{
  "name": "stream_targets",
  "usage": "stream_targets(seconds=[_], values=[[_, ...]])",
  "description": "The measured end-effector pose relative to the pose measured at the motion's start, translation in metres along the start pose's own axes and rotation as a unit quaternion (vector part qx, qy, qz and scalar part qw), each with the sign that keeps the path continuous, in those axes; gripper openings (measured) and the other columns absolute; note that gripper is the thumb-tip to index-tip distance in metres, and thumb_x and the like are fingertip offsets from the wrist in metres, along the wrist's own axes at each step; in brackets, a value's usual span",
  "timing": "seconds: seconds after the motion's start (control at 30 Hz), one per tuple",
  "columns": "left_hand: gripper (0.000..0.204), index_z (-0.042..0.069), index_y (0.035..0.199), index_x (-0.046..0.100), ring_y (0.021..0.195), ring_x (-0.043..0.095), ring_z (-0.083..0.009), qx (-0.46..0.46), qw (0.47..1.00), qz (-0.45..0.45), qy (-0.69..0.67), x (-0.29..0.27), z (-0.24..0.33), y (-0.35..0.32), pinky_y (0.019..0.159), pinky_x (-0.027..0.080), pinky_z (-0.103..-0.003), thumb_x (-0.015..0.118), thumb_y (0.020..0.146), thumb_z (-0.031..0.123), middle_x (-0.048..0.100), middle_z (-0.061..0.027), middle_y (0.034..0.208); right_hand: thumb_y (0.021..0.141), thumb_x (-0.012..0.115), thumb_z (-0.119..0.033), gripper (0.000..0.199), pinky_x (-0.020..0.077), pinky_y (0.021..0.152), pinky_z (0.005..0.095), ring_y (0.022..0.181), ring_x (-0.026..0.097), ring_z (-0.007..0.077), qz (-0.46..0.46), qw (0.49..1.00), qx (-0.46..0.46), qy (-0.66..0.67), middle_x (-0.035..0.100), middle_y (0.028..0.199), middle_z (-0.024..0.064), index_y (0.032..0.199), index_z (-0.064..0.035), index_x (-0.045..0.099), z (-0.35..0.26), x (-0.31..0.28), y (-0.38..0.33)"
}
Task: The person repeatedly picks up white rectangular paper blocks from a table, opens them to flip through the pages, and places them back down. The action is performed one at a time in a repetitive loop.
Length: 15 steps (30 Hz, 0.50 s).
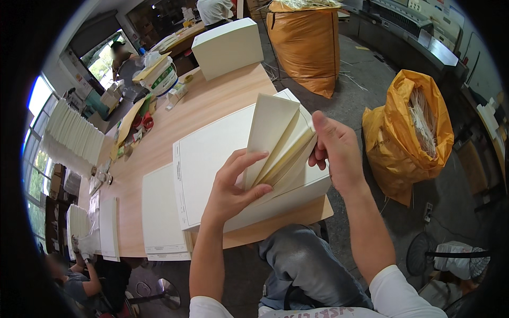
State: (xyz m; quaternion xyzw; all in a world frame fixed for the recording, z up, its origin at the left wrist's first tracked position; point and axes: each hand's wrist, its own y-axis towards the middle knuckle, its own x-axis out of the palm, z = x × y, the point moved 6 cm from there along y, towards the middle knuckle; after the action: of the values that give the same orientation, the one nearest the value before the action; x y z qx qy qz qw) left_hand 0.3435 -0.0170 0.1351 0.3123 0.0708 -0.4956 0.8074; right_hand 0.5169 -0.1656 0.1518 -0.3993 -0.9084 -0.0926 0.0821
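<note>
Over a thick stack of large white printed sheets (212,143), I hold a bundle of cream paper leaves (273,119) at a tilt. Its layers are fanned apart, with a yellowish strip showing between them. My left hand (233,183) grips the lower left side, the thumb below and the fingers on the near face. At the bundle's right edge, my right hand (339,151) is closed with its thumb raised and its fingers curled in at the edge. Part of the right fingers is hidden behind the bundle.
A lower sheet stack (159,206) lies left on the wooden table (127,175). At the back stand a white block of paper (228,47) and a white bucket (161,79). Orange sacks (387,132) of paper strips stand right. A co-worker (79,286) handles paper lower left.
</note>
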Motion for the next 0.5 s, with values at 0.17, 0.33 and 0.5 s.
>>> stream_targets(seconds=[0.17, 0.33, 0.5], values=[[0.052, 0.012, 0.146, 0.067, 0.131, 0.061, -0.0331, 0.048, 0.995, 0.073, 0.036, -0.002, 0.003, -0.003, 0.111, 0.05, -0.04, 0.07, 0.096, -0.001, 0.064, -0.0153, 0.142, 0.107, 0.066, -0.031, 0.038, 0.0429, 0.051, 0.0244, 0.055, 0.061, 0.0101, 0.003, 0.994, -0.051, -0.097, 0.057, 0.063, -0.0021, 0.075, -0.0099, 0.061, 0.002, 0.0, 0.005], [0.046, 0.011, 0.127, 0.075, 0.127, 0.064, -0.0311, 0.069, 0.994, -0.021, 0.082, 0.005, 0.015, 0.002, 0.106, 0.054, -0.043, 0.091, 0.084, 0.012, 0.066, -0.0125, 0.139, 0.105, 0.068, -0.028, 0.039, 0.0415, 0.05, 0.0243, 0.054, 0.061, 0.0102, -0.017, 0.996, 0.03, 0.083, 0.058, 0.063, -0.0014, 0.072, -0.0129, 0.054, 0.006, 0.005, 0.004], [0.056, 0.004, 0.128, 0.073, 0.123, 0.066, -0.0295, 0.048, 0.997, -0.013, 0.058, 0.002, 0.008, 0.002, 0.106, 0.052, -0.04, 0.093, 0.076, 0.004, 0.069, -0.0131, 0.132, 0.106, 0.067, -0.029, 0.039, 0.0392, 0.046, 0.0233, 0.052, 0.06, 0.0093, -0.025, 0.998, 0.015, 0.052, 0.059, 0.064, -0.0014, 0.072, -0.013, 0.054, 0.006, 0.002, 0.005]])
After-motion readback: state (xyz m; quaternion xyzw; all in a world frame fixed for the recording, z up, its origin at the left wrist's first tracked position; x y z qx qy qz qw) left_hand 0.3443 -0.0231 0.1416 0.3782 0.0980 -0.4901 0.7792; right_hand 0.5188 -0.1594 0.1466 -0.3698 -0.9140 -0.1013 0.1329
